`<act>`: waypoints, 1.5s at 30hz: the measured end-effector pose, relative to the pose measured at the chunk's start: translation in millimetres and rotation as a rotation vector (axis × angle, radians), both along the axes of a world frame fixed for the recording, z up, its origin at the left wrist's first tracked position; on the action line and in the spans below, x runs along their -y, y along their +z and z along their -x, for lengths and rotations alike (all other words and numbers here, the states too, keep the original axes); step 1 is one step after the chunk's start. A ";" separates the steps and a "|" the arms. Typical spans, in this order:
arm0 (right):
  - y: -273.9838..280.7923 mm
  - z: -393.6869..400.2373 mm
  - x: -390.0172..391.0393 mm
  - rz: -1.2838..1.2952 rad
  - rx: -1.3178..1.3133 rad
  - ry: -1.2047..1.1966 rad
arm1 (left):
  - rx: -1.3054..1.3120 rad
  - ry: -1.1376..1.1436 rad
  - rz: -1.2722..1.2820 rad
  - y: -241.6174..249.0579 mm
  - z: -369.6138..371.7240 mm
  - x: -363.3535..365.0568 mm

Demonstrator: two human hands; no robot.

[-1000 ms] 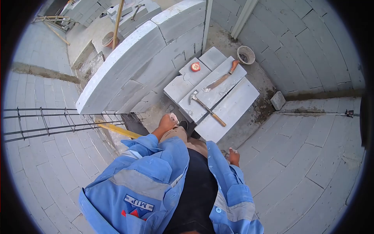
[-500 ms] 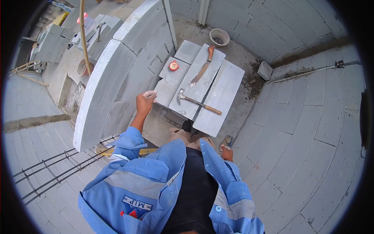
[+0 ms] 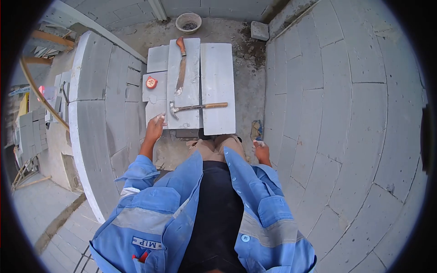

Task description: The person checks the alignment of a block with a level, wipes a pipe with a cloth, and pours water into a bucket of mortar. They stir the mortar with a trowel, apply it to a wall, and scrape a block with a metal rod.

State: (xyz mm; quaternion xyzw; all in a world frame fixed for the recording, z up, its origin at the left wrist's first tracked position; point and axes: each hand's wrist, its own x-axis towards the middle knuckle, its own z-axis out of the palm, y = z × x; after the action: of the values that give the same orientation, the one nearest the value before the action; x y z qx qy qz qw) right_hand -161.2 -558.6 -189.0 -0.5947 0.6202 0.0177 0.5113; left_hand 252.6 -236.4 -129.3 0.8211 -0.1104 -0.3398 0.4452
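My left hand (image 3: pixel 154 127) is beside the near left corner of the stacked grey blocks (image 3: pixel 217 82), its fingers loosely bent and dusted white, with nothing visible in them. My right hand (image 3: pixel 261 151) hangs low at my right side, fingers slightly curled and whitish at the tips; I see nothing in it. On the blocks lies a claw hammer (image 3: pixel 198 108), its head to the left and wooden handle to the right. Beyond it rests a saw (image 3: pixel 182 68) with an orange-brown handle and rusty blade. A red tape measure (image 3: pixel 151 82) sits on the left block.
Block walls stand close on the left (image 3: pixel 93 123) and right (image 3: pixel 327 118). A pale bucket (image 3: pixel 188 22) with dark contents is at the back, and a loose block (image 3: pixel 260 31) stands near the right wall. A small bluish object (image 3: pixel 256 129) lies on the floor beyond my right hand.
My view has turned to the right, so the blocks and tools appear further left and straighter. Both hands remain beside my body; the tools stay put on the blocks.
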 end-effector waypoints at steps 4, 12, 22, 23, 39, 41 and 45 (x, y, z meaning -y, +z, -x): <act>35.4 4.1 -15.5 0.085 0.023 -0.085 | -0.016 -0.193 0.078 -77.4 37.4 -24.8; 11.0 52.8 -83.0 -0.263 -0.152 -0.353 | 0.005 -0.573 -0.363 -36.8 26.5 -55.8; -13.0 49.0 -85.5 -0.096 -0.185 -0.189 | -0.032 -0.279 -0.376 -41.6 -6.0 -33.2; -23.5 53.0 -80.7 -0.018 -0.187 -0.148 | -0.022 -0.282 -0.410 -24.7 -1.0 -14.6; -20.7 73.3 -15.6 -0.054 -0.137 -0.139 | -0.144 -0.253 -0.548 -59.2 71.4 -62.0; 1.5 65.9 -11.3 -0.248 -0.034 -0.280 | -0.150 -0.225 -0.572 -61.7 74.1 -63.2; 22.9 66.6 10.2 -0.128 -0.097 -0.149 | -0.133 -0.090 -0.530 -64.8 88.4 -34.0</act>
State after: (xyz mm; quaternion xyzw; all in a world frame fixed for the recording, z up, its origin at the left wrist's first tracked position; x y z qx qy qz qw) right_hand -227.8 -568.9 -166.1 -0.5114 0.6844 0.0481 0.5175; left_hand 164.2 -202.3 -194.1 0.8790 -0.0246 -0.4295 0.2057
